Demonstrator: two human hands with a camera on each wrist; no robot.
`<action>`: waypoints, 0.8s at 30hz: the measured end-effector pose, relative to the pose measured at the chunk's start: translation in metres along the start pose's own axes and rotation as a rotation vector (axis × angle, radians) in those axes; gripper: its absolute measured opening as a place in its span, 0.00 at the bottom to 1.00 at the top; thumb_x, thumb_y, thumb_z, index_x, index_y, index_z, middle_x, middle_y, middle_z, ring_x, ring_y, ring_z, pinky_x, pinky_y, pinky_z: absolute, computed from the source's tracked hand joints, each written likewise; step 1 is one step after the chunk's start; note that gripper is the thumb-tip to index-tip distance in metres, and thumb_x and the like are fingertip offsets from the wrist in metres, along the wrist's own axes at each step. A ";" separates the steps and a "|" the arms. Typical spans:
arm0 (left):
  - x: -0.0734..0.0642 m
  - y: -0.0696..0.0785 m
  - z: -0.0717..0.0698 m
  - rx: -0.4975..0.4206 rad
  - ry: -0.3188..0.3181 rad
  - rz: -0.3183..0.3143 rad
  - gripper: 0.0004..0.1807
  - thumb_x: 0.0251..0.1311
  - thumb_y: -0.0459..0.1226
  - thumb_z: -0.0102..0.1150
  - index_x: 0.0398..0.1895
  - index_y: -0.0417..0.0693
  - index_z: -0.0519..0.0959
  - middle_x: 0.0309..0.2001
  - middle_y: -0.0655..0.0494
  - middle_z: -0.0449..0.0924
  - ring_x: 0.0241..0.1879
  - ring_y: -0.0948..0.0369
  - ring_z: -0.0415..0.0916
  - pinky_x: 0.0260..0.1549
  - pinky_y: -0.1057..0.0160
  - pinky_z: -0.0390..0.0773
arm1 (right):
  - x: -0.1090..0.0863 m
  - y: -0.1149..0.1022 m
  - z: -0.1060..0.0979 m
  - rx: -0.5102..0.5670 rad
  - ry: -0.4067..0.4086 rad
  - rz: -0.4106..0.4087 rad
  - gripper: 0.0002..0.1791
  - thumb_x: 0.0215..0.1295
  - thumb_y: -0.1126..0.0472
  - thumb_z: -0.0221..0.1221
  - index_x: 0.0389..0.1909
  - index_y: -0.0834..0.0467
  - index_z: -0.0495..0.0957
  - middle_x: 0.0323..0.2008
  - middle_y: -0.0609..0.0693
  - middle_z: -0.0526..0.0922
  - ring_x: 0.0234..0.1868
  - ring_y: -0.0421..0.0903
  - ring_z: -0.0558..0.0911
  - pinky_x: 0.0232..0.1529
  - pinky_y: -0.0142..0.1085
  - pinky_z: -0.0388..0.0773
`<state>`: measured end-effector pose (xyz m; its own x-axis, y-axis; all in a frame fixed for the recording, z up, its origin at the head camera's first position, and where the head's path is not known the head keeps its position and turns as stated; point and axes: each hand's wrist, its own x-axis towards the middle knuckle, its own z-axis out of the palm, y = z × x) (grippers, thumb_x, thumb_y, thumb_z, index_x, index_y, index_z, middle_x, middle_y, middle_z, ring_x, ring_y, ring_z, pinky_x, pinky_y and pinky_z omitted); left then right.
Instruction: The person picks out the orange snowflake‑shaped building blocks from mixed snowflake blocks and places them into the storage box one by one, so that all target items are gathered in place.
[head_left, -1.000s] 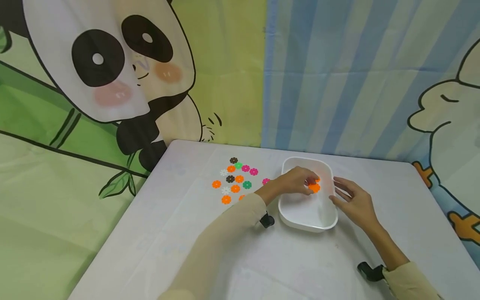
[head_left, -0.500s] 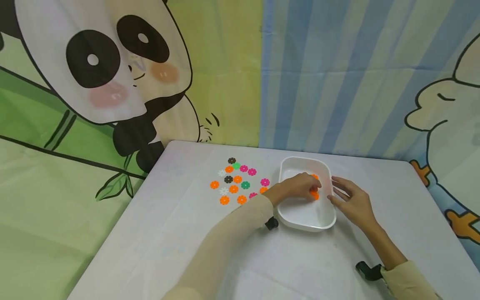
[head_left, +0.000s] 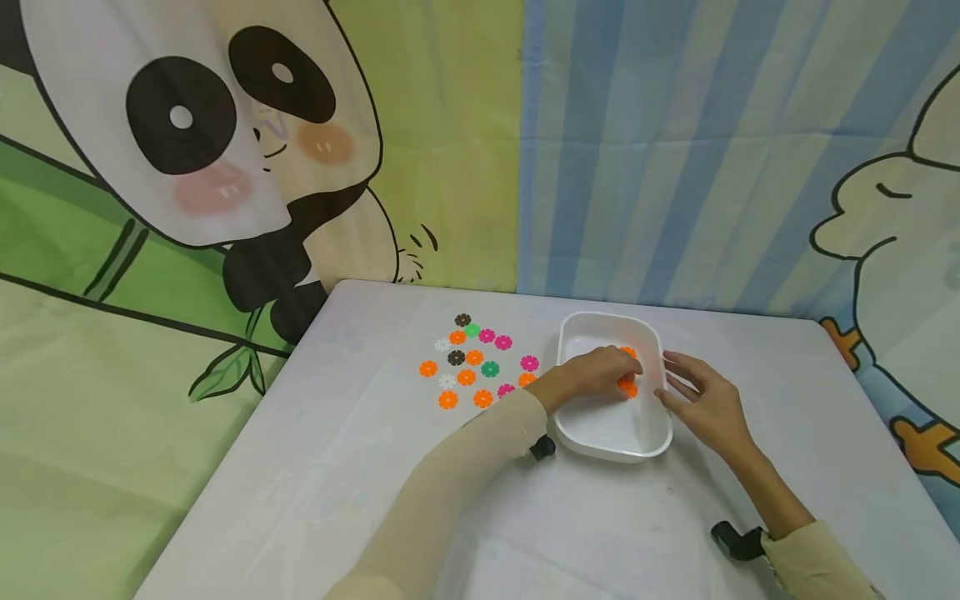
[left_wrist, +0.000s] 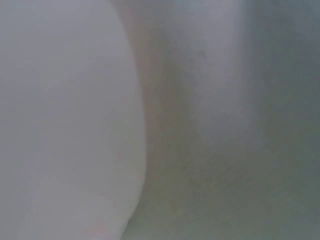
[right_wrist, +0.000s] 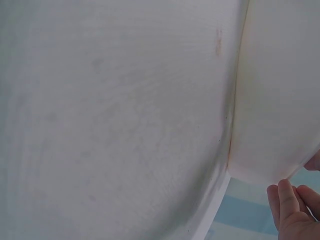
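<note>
In the head view my left hand [head_left: 600, 371] reaches into a white tray [head_left: 607, 433]. Its fingers are bent over an orange flower-shaped disc [head_left: 628, 388], which they seem to pinch and partly cover. Another orange disc shows just behind these fingers inside the tray. My right hand [head_left: 705, 404] rests against the tray's right side, its fingers fairly straight along the wall. In the right wrist view the right-hand fingers [right_wrist: 289, 200] touch the edge of the white tray [right_wrist: 270, 100]. The left wrist view is blurred and shows neither the left fingers nor the disc.
Several flower-shaped discs [head_left: 490, 369] in orange, pink, green, white and dark brown lie on the white table [head_left: 360, 467], left of the tray. A patterned cloth [head_left: 600, 150] hangs behind the table. Black wrist devices [head_left: 738, 542] stick out near both cuffs.
My left hand has lowered the orange disc inside the tray, its fingers now covering more of it. In the last half second it has barely moved. The right hand stays at the tray's side.
</note>
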<state>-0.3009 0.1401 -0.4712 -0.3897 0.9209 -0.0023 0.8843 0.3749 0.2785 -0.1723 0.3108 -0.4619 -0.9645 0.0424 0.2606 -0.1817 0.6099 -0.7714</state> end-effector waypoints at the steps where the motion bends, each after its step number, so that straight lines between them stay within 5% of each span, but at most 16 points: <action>1: 0.000 0.000 0.000 0.001 -0.001 -0.002 0.19 0.59 0.39 0.68 0.53 0.46 0.80 0.38 0.62 0.79 0.39 0.68 0.73 0.47 0.78 0.69 | 0.000 0.000 0.000 0.001 0.000 -0.001 0.38 0.54 0.70 0.70 0.67 0.63 0.67 0.64 0.63 0.71 0.60 0.63 0.74 0.47 0.24 0.73; 20: -0.001 -0.002 0.001 0.038 0.064 0.025 0.16 0.59 0.38 0.67 0.49 0.44 0.80 0.38 0.58 0.78 0.39 0.65 0.72 0.45 0.76 0.70 | 0.001 0.001 0.000 0.019 0.000 -0.007 0.37 0.54 0.72 0.69 0.67 0.64 0.67 0.63 0.63 0.71 0.60 0.64 0.74 0.47 0.25 0.74; 24: -0.008 -0.002 -0.009 -0.036 0.079 -0.007 0.20 0.59 0.38 0.67 0.54 0.43 0.78 0.43 0.57 0.79 0.42 0.67 0.73 0.45 0.78 0.69 | 0.001 0.000 0.001 -0.009 -0.001 0.007 0.37 0.54 0.71 0.69 0.67 0.64 0.67 0.64 0.63 0.70 0.61 0.64 0.73 0.47 0.24 0.73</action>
<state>-0.3014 0.1313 -0.4634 -0.4166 0.9064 0.0706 0.8719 0.3763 0.3135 -0.1731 0.3100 -0.4623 -0.9659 0.0458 0.2548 -0.1733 0.6169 -0.7677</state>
